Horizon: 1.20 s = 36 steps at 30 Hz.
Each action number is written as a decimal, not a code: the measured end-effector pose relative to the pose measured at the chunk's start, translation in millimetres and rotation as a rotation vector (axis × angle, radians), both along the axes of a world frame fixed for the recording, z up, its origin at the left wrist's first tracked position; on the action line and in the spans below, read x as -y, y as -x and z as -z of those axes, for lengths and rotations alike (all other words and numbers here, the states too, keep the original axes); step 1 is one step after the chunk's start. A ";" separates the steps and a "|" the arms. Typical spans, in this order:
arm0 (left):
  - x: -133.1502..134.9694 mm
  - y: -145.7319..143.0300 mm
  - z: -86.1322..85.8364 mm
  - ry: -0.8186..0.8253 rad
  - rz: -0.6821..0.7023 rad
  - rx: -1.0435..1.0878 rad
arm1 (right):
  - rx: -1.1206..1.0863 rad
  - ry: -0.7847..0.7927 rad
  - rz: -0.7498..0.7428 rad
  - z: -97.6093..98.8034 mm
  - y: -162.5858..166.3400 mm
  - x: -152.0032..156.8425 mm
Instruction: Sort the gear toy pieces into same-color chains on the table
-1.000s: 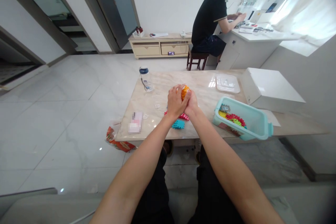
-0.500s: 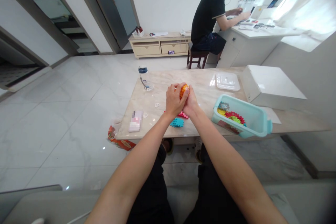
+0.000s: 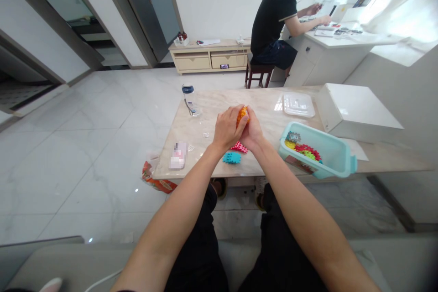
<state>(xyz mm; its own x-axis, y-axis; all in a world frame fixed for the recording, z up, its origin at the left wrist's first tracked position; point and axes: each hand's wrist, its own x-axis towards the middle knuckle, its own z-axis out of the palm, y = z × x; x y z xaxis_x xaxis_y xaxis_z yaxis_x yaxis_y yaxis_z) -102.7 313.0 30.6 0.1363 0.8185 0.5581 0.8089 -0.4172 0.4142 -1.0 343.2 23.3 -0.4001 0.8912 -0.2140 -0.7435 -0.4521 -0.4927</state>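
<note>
Both my hands meet over the middle of the marble table (image 3: 205, 123), closed together round an orange toothed toy piece (image 3: 241, 114). My left hand (image 3: 227, 128) wraps it from the left and my right hand (image 3: 252, 131) presses it from the right. Just below them on the table lie a pink toothed piece (image 3: 239, 147) and a teal one (image 3: 232, 158).
A teal bin (image 3: 333, 150) with coloured gear pieces stands at the right, its clear lid (image 3: 298, 104) and a white box (image 3: 356, 112) behind it. A water bottle (image 3: 189, 99) and a small packet (image 3: 178, 155) sit at the left. Another person (image 3: 273, 13) sits at a far desk.
My hands stayed closed on the orange piece, shifting slightly on it. The view drifted a little.
</note>
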 end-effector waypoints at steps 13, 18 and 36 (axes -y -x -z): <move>11.3 42.3 -15.9 0.071 0.277 0.062 | 0.004 0.044 -0.193 -20.0 -19.0 6.8; 10.4 43.9 -11.1 0.126 0.244 0.093 | 0.033 0.035 -0.213 -22.5 -17.7 12.3; 10.6 25.8 2.7 0.216 0.063 -0.032 | 0.077 0.073 -0.234 1.7 -18.5 3.1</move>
